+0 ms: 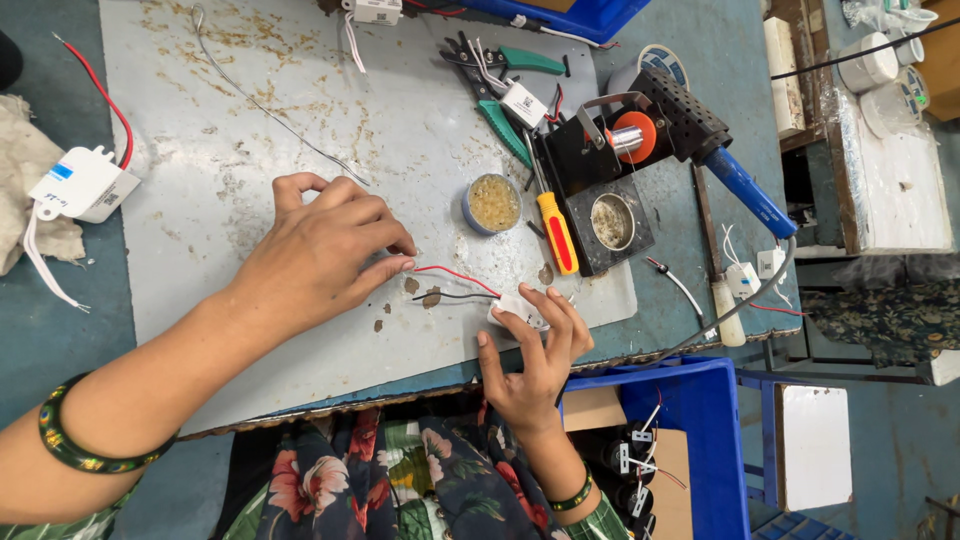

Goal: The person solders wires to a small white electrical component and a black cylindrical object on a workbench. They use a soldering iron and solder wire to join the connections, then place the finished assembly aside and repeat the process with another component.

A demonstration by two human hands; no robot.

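Near edge of desk [60,330]: right hand [535,355], fingers closed on a small white module [508,312] lying on the grey mat [300,130]. A red wire [455,274] and a black wire [450,296] run from the module toward the left hand [325,250], whose fingers are pinched together on the wire ends, just above the mat's near edge.

Below the desk's near right corner: blue bin [700,420] of parts.

Middle, just beyond the module: round flux tin [493,203]; yellow-handled screwdriver [556,232]; black iron stand [610,190] with blue-handled soldering iron [745,190].

Left edge: white driver box [82,184] with red lead, beside a cloth [25,170].

Far edge: green pliers [505,90] across a second small module; a bare grey wire [270,110] trailing over the mat.
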